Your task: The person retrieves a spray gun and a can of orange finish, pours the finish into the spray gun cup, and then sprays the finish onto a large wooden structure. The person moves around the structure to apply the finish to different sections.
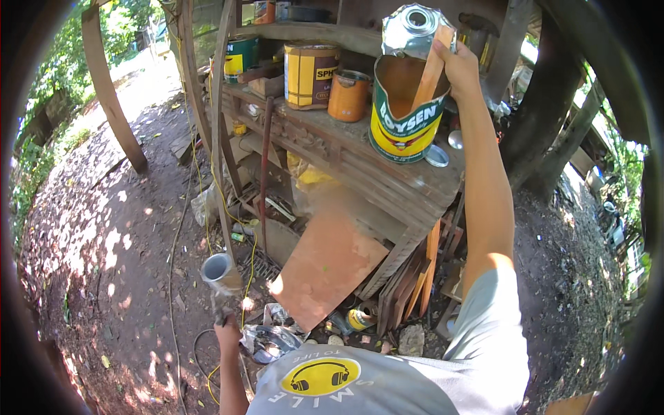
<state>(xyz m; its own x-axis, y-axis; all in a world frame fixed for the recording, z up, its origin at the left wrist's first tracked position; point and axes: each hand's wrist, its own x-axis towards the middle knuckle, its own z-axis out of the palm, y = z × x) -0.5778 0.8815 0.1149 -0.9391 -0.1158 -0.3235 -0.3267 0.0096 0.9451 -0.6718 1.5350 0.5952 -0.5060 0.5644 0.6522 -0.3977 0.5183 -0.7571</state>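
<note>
My right hand [460, 66] reaches up at the right, its fingers closed round the top of a flat wooden stick [430, 72]. The lower end of the stick stands inside a large green and yellow paint can [404, 138], whose cut silver lid [413, 31] is bent up at the back. That can rests on the wooden bench. Low at the left, my left hand [227, 328] grips what looks like a spray gun [223, 277] with an open grey cup on top. The gun's lower part is hidden by my fingers.
On the worn wooden bench [360, 149] stand an orange can [348, 97], a yellow and brown can [311, 75] and another green can [241, 59]. A round lid [436, 156] lies by the large can. A brown board [332, 263] leans below. Posts and a yellow cord [254, 270] stand near my left arm.
</note>
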